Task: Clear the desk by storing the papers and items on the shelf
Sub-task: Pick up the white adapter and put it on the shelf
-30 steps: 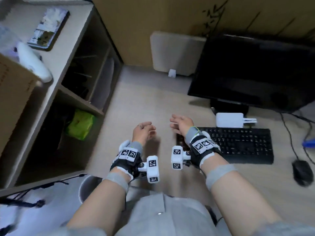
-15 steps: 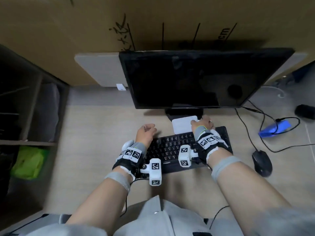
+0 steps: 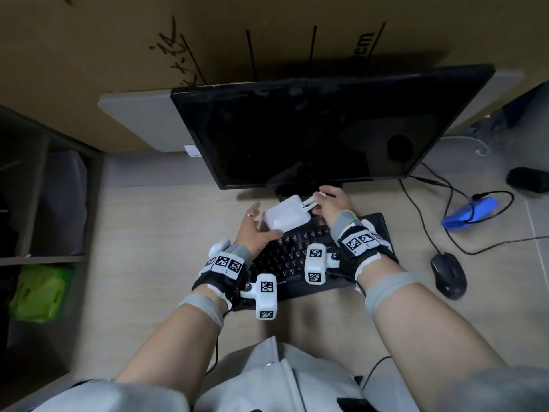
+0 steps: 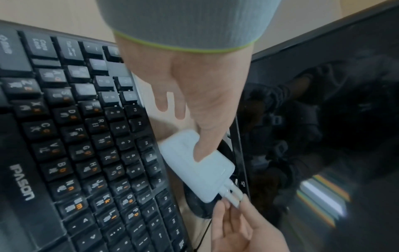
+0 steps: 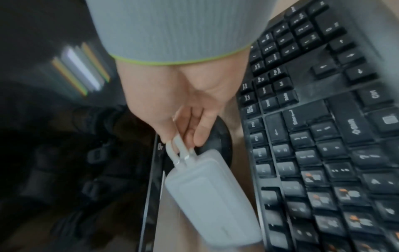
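A white power adapter (image 3: 286,217) with two short white cords is held tilted above the keyboard's far edge, in front of the monitor stand. My right hand (image 3: 325,200) pinches the cords where they leave the adapter (image 5: 211,201), thumb and fingers (image 5: 194,133) curled round them. To the adapter's left, my left hand (image 3: 258,224) has its fingers straight. Its thumb (image 4: 205,146) lies against the adapter (image 4: 200,172). The shelf (image 3: 44,258) stands at the far left, and a green bag (image 3: 38,292) lies in its lower compartment.
A black keyboard (image 3: 297,260) lies under both wrists and a black monitor (image 3: 312,129) stands just behind. To the right are a black mouse (image 3: 448,275), a blue object (image 3: 469,211) tangled in black cables, and a dark object (image 3: 528,179). A cardboard sheet covers the back wall.
The head view swung right from the shelf to the monitor. My right hand took the adapter's cords and raised it from behind the keyboard. My left hand came up beside it.
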The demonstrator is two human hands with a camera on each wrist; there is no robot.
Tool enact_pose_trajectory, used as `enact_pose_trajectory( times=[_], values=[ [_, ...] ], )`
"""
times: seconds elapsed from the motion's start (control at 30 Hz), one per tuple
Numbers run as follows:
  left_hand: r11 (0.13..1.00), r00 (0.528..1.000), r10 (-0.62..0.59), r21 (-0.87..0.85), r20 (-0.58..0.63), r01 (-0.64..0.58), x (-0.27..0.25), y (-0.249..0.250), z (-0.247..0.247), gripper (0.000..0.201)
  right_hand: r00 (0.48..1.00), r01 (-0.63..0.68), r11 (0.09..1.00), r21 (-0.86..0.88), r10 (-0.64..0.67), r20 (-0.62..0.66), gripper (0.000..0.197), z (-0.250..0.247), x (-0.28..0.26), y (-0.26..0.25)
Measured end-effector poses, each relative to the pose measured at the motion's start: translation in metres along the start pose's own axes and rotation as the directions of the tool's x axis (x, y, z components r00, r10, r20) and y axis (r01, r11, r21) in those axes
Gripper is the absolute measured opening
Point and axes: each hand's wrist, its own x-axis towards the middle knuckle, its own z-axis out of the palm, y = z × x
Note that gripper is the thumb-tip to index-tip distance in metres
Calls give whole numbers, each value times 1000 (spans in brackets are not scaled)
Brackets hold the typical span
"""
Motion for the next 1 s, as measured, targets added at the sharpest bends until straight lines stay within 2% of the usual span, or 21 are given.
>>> enact_pose_trajectory(
  times=[0.1, 0.23, 0.33, 0.47, 0.57, 0.67, 0.7, 0.77, 0.83, 0.9, 0.93, 1.0],
  values=[
    [992, 999, 49, 112, 17, -50, -14, -8, -4, 110, 982, 6, 1000, 24, -11, 191, 28, 16, -43, -9],
    [981, 978, 189, 70, -86, -183, -41, -16, -21, 85, 907, 56, 996, 63, -77, 414, 26, 27, -87, -20],
    [973, 971, 229, -27, -65, -231, -66, -17, -39, 75, 861, 44, 986, 158, -117, 495, 14, 28, -109, -29],
    [967, 980, 196, -160, -32, -199, -98, -27, -67, 45, 881, 68, 967, 246, -174, 440, 21, 50, -142, -37],
    [969, 988, 129, -201, -89, -145, -112, -46, -85, 55, 918, 153, 983, 98, -178, 354, 27, 72, -158, -34],
    [943, 979, 2, -324, -204, -70, -126, -61, -108, 50, 952, 103, 994, 32, -107, 286, 26, 89, -169, -21],
    [909, 974, -42, -413, -222, -54, -128, -64, -115, 47, 963, 43, 997, 62, -58, 265, 23, 91, -172, -18],
    [785, 955, -133, -616, -264, -61, -138, -78, -138, 52, 959, -46, 996, 80, 22, 282, 17, 102, -183, -6],
    [647, 926, -214, -756, -310, -103, -147, -91, -155, 54, 936, -65, 997, -36, 73, 344, 11, 111, -189, 5],
    [510, 890, -278, -841, -360, -181, -157, -107, -172, 56, 891, -14, 966, -259, 129, 434, 12, 127, -201, 14],
    [413, 877, -307, -882, -370, -228, -162, -113, -181, 59, 863, 21, 929, -369, 170, 475, 15, 139, -208, 20],
    [287, 849, -354, -910, -392, -300, -169, -130, -200, 60, 787, 89, 871, -482, 235, 571, 24, 168, -223, 32]
  ],
)
